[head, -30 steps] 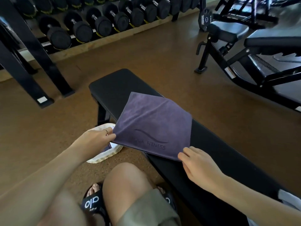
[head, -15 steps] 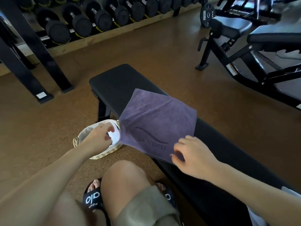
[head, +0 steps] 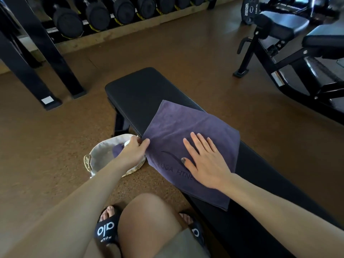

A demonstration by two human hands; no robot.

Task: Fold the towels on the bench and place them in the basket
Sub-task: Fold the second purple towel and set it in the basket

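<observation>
1. Purple folded terry towel (head: 188, 131), mid-frame on the black padded bench (head: 134, 90): likely soft, light and limp, so best taken at corners or along a folded edge.
2. Right hand (head: 202, 162) lies flat on the towel, fingers spread, pressing it down.
3. Left hand (head: 135, 151) pinches the towel's left corner, just above the pale woven basket (head: 98, 155) on the floor at lower left.

Dim, warm light; daylight glares far right, near edges bend wide-angle, and far dumbbells (head: 96, 13) blur softly.
</observation>
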